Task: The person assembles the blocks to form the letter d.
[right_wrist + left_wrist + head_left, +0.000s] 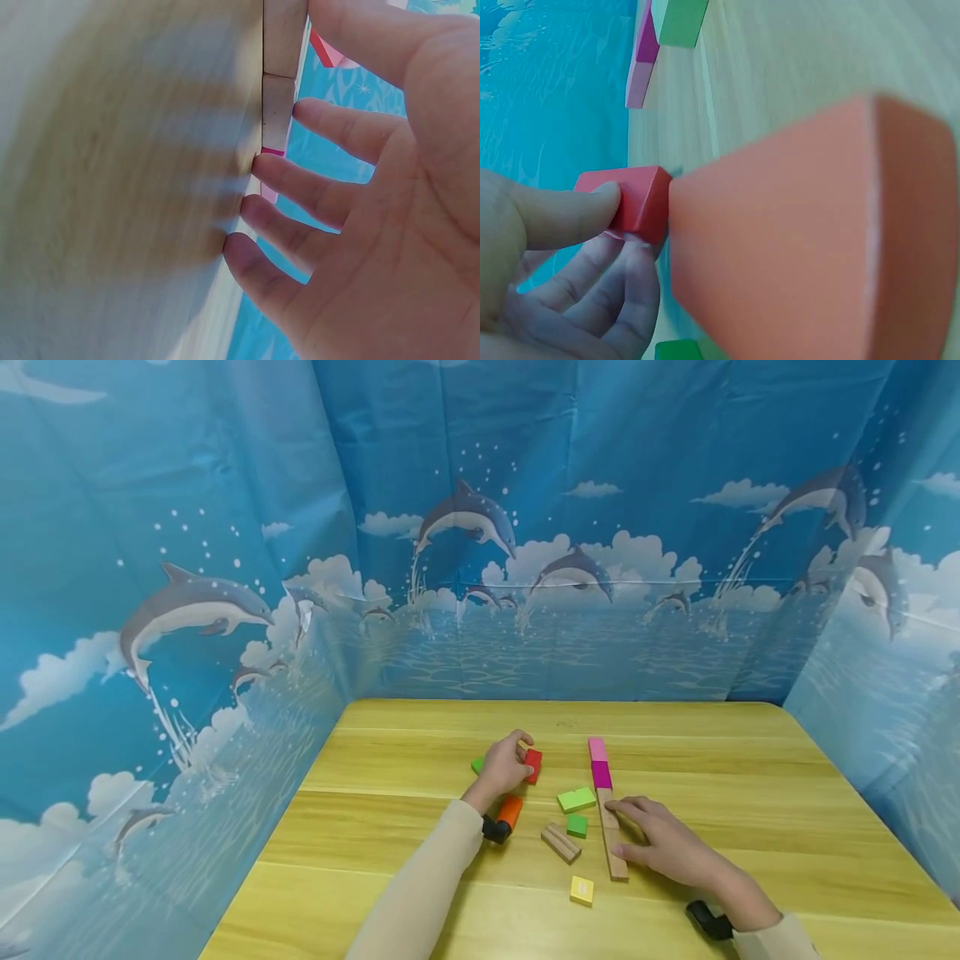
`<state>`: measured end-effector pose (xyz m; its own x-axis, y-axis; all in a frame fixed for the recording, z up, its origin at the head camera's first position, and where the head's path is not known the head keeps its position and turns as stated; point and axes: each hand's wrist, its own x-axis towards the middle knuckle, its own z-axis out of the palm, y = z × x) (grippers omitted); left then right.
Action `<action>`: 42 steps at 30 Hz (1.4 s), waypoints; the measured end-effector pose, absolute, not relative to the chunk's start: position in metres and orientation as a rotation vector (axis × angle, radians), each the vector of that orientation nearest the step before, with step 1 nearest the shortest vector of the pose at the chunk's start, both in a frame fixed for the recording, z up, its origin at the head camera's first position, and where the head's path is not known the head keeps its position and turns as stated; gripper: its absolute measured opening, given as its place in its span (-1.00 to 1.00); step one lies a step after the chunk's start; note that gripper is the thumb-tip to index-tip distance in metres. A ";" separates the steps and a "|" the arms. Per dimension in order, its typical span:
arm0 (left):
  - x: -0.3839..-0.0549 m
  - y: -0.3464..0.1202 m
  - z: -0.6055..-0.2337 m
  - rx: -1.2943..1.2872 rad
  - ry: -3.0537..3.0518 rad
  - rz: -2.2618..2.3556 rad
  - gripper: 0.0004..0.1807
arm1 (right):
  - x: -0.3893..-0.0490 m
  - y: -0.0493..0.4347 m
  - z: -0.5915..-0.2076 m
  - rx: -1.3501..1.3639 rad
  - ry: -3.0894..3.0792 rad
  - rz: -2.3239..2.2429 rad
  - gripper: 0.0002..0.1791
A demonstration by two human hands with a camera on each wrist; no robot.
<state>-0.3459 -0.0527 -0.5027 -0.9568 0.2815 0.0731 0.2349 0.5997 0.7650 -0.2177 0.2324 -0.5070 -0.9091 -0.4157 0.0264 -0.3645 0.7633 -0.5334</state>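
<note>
My left hand (pixel 504 767) pinches a red block (pixel 533 766) between thumb and fingers, toward the back of the table. An orange block (pixel 510 812) lies just below that wrist and looms large in the left wrist view. A green block (pixel 477 765) peeks out behind the hand. My right hand (pixel 663 843), fingers spread, touches a row of blocks lying end to end: pink (pixel 597 748), magenta (pixel 602 775), then plain wooden blocks (pixel 613 843) nearest me. In the right wrist view the thumb and index fingertip meet the wooden blocks (pixel 279 112).
Between the hands lie a light green block (pixel 576 799), a smaller green block (pixel 577 826) and a pair of wooden pieces (pixel 561 843). A yellow block (pixel 582 891) sits closer to me. Behind the wooden table (pixel 712 735) hangs a blue dolphin curtain (pixel 480 635).
</note>
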 end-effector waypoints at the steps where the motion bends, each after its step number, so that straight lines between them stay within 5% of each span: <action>1: -0.345 -0.052 -0.503 0.435 2.748 1.339 -0.51 | -0.218 0.232 -0.507 -0.637 2.864 -0.834 -0.24; 11: -0.342 -0.047 -0.498 0.357 2.629 1.565 -0.69 | -0.217 0.234 -0.503 -0.679 2.876 -0.832 -0.24; 42: -0.335 -0.003 -0.510 0.521 2.579 1.451 -0.81 | -0.216 0.234 -0.510 -0.681 2.886 -0.856 -0.27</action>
<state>-0.3345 -0.0026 -0.5105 -0.9307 0.3624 0.0495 0.2305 0.4761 0.8486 -0.2156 0.2341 -0.5103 -0.9012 -0.4276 0.0704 -0.3968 0.7491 -0.5305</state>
